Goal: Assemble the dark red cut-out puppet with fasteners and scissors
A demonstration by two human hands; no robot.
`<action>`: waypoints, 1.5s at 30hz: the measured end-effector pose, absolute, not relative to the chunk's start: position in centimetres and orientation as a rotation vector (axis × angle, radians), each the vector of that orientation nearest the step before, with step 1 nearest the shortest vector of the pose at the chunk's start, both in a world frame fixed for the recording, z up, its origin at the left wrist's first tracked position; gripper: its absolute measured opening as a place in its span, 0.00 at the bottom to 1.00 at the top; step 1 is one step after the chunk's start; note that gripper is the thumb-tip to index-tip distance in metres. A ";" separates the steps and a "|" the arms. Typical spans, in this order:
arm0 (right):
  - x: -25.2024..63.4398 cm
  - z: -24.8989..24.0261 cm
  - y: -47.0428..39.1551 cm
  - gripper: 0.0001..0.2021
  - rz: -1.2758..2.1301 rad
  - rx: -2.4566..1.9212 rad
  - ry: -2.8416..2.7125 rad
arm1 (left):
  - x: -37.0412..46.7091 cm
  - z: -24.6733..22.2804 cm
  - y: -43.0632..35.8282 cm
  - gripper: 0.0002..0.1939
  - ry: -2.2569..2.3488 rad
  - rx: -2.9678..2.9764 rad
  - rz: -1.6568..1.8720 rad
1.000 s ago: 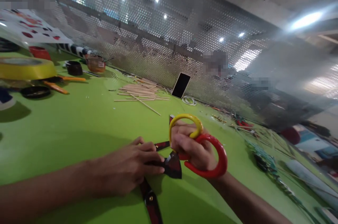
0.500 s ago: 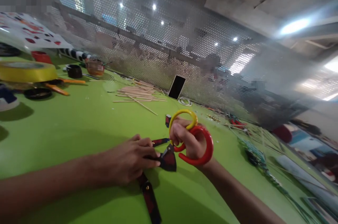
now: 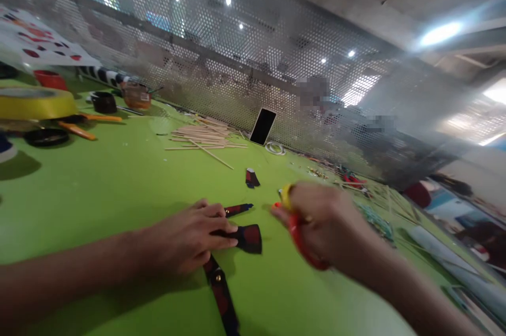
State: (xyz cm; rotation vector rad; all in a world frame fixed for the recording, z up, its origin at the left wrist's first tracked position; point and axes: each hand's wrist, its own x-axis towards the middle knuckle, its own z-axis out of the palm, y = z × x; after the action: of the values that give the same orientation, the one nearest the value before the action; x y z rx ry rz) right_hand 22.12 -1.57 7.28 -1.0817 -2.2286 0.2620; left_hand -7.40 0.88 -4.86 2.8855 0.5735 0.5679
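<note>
Scissors point(image 3: 302, 243) moved off black-red piece point(image 3: 250, 239), right hand point(image 3: 326, 220) gripping them, left hand point(image 3: 200, 241) pinching it, green worktop point(image 3: 138, 183), perforated screen point(image 3: 205, 69) behind.

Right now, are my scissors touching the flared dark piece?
Apart: the head view shows bare green tabletop between the scissors and the flared dark piece.

The left hand point(image 3: 203, 238) lies palm-down — the right hand point(image 3: 322, 222) curls nearby.

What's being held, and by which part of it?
The right grip holds scissors by their red and yellow handles; the left grip holds a dark, red-patched piece by its narrow part, behind the flared end.
</note>
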 end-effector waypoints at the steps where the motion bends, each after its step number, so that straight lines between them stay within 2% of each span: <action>1: 21.5 5.4 -1.8 0.15 0.168 -1.159 -2.401 | -7.3 -4.7 0.8 0.26 0.557 2.887 0.576; 5: 19.1 -0.3 -2.9 0.10 -0.154 -1.216 -2.740 | -7.2 -4.3 0.8 0.26 0.534 2.874 0.602; 10: 20.2 -1.5 -4.2 0.10 -0.309 -1.096 -2.694 | -7.4 -4.7 0.9 0.28 0.530 2.879 0.570; 14: 22.2 -2.1 -4.8 0.14 -0.295 -1.048 -2.611 | -7.6 -4.7 0.9 0.26 0.531 2.850 0.546; 22: 22.0 -2.9 -5.0 0.16 -0.346 -0.997 -2.511 | -7.5 -4.3 1.0 0.26 0.503 2.803 0.557; 34: 19.5 -3.3 -4.4 0.13 -0.292 -0.874 -2.564 | -7.8 -4.5 0.6 0.21 0.517 2.812 0.711; 45: 20.0 -4.2 -4.5 0.13 -0.163 -0.916 -2.500 | -7.5 -4.0 1.0 0.18 0.557 2.654 0.531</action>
State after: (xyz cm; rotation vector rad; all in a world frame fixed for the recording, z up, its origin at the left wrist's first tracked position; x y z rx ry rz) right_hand 20.03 -4.52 -4.17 -0.9155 -2.5001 -0.1632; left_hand -7.53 0.95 -3.97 2.6542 0.5573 0.5307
